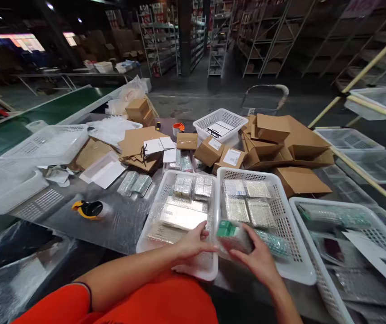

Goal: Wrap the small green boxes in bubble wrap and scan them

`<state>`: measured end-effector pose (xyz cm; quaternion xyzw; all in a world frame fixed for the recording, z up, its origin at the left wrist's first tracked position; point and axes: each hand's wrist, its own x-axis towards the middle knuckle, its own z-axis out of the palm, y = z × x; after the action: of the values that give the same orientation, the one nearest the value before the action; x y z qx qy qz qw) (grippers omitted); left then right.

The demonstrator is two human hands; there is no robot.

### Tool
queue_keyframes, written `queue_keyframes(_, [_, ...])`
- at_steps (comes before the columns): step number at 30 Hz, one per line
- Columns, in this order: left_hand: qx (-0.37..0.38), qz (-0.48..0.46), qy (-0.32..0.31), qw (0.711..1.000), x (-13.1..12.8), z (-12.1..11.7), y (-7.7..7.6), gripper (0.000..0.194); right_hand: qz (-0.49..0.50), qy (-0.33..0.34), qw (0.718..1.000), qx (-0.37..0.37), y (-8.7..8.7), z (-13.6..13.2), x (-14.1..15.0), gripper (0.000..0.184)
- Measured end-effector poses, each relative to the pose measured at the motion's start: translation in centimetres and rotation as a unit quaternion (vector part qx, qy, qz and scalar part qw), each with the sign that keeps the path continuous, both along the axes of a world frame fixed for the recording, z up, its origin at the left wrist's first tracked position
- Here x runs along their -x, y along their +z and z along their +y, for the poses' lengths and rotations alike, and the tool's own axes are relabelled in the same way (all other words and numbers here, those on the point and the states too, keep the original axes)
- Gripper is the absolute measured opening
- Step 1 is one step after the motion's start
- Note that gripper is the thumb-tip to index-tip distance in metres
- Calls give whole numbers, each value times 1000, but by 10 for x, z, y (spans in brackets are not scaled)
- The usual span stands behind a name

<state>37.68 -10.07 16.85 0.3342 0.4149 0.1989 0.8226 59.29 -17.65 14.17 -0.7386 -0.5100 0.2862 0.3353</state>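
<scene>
Worktop (118,220): grey, cluttered, in a dim warehouse with shelves (159,40).
Around: cardboard boxes (280,139), tape dispenser (89,209), white baskets (280,211).
Fingers: both hands, left hand (193,245) and right hand (258,261), hold a green packet (235,236) over the baskets.

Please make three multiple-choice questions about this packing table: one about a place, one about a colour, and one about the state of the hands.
1. Where is the yellow-and-black tape dispenser?
A. on the table, left of the baskets
B. inside the right basket
C. on a cardboard box

2. What colour is the end of the packet between the hands?
A. red
B. green
C. blue

3. What are the hands doing?
A. both rest flat on the table
B. the left hand and the right hand both grip the packet over the white baskets
C. one hand holds scissors

Answers: 1 A, as the dispenser lies on the clear film left of the baskets. 2 B, as the packet's left end is green. 3 B, as fingers of both hands close on the packet.
</scene>
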Motion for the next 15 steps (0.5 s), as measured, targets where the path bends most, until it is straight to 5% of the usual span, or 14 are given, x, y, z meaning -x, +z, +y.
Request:
queue_keyframes(5, [-92,73,-13,993,74,39,26,50,-343,146,928,5,-16,18,-25,63])
queue_keyframes(8, [-133,131,97,978,134,77,35,52,-392,222,891,63,-44,27,-18,69])
queue_keyframes(11, [-160,222,194,942,197,112,34,50,-434,228,870,61,-79,29,-18,66])
queue_keyframes(15, [-163,335,247,895,263,150,18,34,-423,210,882,6,-123,32,-41,59])
